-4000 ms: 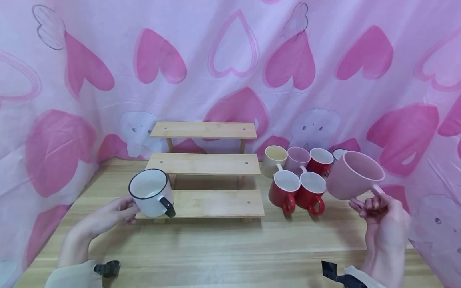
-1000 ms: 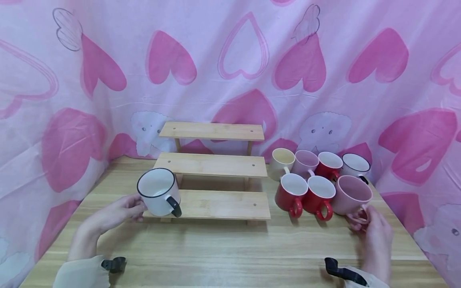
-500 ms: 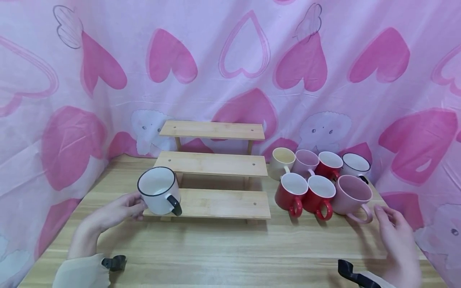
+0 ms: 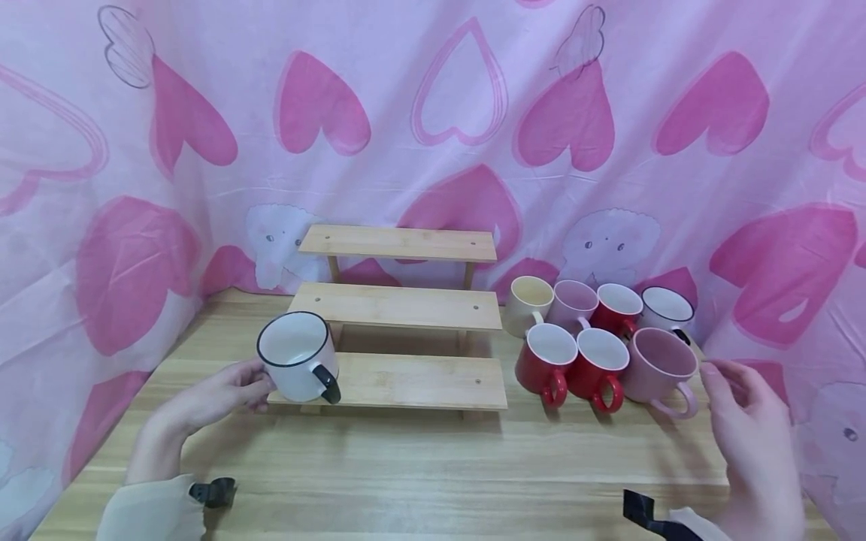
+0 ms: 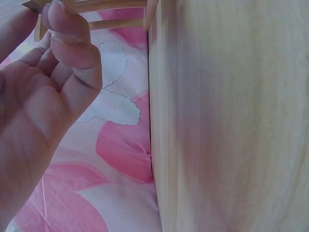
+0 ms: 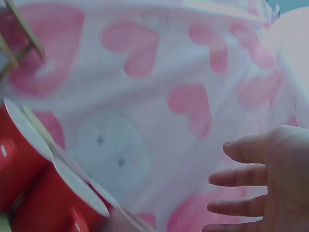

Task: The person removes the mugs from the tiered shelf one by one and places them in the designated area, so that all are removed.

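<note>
A three-step wooden display shelf (image 4: 419, 382) stands left of centre. On the left end of its lowest step is a white mug (image 4: 294, 361) with a black rim and handle. My left hand (image 4: 210, 398) is at that same end; in the left wrist view its thumb and fingers pinch the wooden edge (image 5: 32, 5). The mug is out of sight there. At the right, my right hand (image 4: 751, 428) hovers beside a large pink mug (image 4: 659, 372), fingers loosely extended and holding nothing. The mug stands upright with its handle towards the front right.
Close beside the pink mug are two red mugs (image 4: 544, 364) in front. Behind them stand a cream mug (image 4: 522, 319), a smaller pink mug (image 4: 568, 306), another red mug (image 4: 612, 319) and a white black-rimmed mug (image 4: 659, 317). A heart-printed curtain (image 4: 379, 188) rises behind the table (image 4: 406, 473).
My right hand has lowered the large pink mug onto the table at the group's right end, let go of its handle and drawn away to the right. My left hand keeps its place.
</note>
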Tool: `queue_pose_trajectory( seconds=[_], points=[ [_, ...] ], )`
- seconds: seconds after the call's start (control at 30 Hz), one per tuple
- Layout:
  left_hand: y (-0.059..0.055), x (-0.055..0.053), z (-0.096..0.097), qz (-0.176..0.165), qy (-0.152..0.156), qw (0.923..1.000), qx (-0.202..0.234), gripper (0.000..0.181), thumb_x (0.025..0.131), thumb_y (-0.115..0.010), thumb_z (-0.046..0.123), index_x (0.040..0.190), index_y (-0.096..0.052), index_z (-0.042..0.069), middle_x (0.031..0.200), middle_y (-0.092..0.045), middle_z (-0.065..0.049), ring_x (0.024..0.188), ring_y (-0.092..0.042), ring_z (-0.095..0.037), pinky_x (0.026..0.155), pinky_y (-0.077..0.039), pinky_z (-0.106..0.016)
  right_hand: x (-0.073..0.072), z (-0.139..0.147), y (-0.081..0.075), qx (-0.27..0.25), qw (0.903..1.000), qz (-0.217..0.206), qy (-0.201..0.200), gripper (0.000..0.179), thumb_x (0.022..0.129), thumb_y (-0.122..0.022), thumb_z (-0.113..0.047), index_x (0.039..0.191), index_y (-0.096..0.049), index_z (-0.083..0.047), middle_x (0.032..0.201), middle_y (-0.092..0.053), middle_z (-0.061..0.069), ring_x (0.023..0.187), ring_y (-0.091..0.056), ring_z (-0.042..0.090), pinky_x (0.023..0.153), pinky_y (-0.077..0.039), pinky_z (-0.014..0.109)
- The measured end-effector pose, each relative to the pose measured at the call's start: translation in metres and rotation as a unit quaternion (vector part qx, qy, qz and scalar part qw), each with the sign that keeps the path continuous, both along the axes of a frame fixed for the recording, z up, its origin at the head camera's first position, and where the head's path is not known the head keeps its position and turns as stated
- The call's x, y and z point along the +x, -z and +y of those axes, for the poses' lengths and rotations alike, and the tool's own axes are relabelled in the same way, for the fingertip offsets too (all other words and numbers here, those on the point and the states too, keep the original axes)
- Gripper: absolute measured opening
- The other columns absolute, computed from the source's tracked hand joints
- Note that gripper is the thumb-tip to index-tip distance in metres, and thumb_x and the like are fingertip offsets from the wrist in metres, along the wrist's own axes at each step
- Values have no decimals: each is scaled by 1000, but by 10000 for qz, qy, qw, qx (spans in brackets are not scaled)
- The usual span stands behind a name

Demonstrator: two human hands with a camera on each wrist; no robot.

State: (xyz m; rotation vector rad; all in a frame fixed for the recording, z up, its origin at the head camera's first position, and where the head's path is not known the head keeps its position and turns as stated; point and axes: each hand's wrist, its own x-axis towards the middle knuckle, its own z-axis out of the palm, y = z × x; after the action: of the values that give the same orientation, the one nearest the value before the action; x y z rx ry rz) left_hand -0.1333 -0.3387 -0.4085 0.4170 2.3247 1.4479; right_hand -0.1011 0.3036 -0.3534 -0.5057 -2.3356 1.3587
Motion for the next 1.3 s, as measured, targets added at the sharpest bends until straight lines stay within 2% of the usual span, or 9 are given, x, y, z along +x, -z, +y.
queue_pose_trajectory(
  seconds=[0.1, 0.23, 0.33, 0.4, 0.6, 0.77, 1.07, 1.13, 1.3],
  points=[
    [0, 0, 0, -10, -26, 10000, -27, 21, 102, -50, 15, 108, -47, -5, 76, -48, -6, 78, -54, -23, 71, -48, -32, -4, -21, -11, 5, 9997, 199, -136, 34, 99, -58, -29, 127, -60, -11, 95, -58, -22, 86, -54, -4, 68, -42, 8],
    [0, 0, 1, 7, -10, 10000, -12, 21, 102, -50, 14, 107, -47, -6, 76, -48, -6, 78, -54, -23, 72, -48, -32, -7, -47, -22, -40, 9975, 392, -583, 37, 99, -57, -30, 129, -59, -8, 100, -60, -16, 87, -57, -1, 61, -51, 15],
    [-1, 1, 1, 43, 25, 10000, 7, 21, 102, -50, 14, 107, -47, -6, 76, -48, -7, 78, -54, -23, 71, -48, -32, -9, -66, -27, -199, 9919, 727, -1025, 35, 100, -57, -25, 127, -59, -3, 104, -61, -9, 90, -59, 4, 64, -53, 17],
    [-1, 1, 1, 27, -4, 10000, -26, 21, 102, -50, 15, 107, -47, -6, 76, -48, -7, 78, -54, -23, 72, -48, -32, -11, -80, -29, -121, 9868, 949, -1309, 33, 100, -57, -22, 124, -60, -1, 106, -62, -5, 92, -59, 8, 68, -52, 16],
    [-2, 3, 0, -55, -86, 9999, -109, 23, 103, -50, 19, 111, -48, -2, 78, -49, -8, 79, -55, -25, 74, -49, -34, -19, -123, -33, -262, 9636, 1361, -2286, 29, 101, -55, -18, 124, -59, -2, 111, -64, 6, 99, -62, 17, 85, -49, 18],
    [-1, 2, 0, 45, 3, 10000, -22, 21, 103, -50, 16, 110, -48, -4, 77, -48, -8, 79, -54, -25, 72, -49, -34, -24, -162, -31, -458, 9456, 1496, -2853, 26, 99, -58, -11, 125, -58, -4, 105, -67, 13, 96, -64, 22, 81, -51, 23],
    [-1, 1, 3, 1, -114, 9997, -198, 22, 102, -52, 19, 110, -49, -1, 76, -49, -7, 77, -55, -24, 70, -49, -36, -18, -232, -16, -465, 9165, 1136, -3806, 18, 97, -63, -14, 114, -65, -16, 102, -68, -5, 95, -65, 11, 84, -52, 39],
    [-1, 1, 3, 78, -52, 9998, -166, 21, 102, -51, 18, 110, -49, -2, 76, -49, -8, 77, -55, -24, 70, -49, -36, -16, -247, -12, -431, 9094, 1068, -3997, 17, 96, -63, -15, 113, -66, -18, 102, -68, -7, 94, -64, 10, 84, -51, 41],
    [-1, 3, 3, 144, -93, 9998, -114, 20, 102, -51, 17, 108, -49, -2, 76, -50, -7, 76, -56, -24, 71, -48, -34, -11, -287, 5, -491, 8797, 797, -4661, 22, 97, -61, -16, 118, -63, -16, 105, -66, -2, 94, -62, 11, 82, -52, 37]
  ],
)
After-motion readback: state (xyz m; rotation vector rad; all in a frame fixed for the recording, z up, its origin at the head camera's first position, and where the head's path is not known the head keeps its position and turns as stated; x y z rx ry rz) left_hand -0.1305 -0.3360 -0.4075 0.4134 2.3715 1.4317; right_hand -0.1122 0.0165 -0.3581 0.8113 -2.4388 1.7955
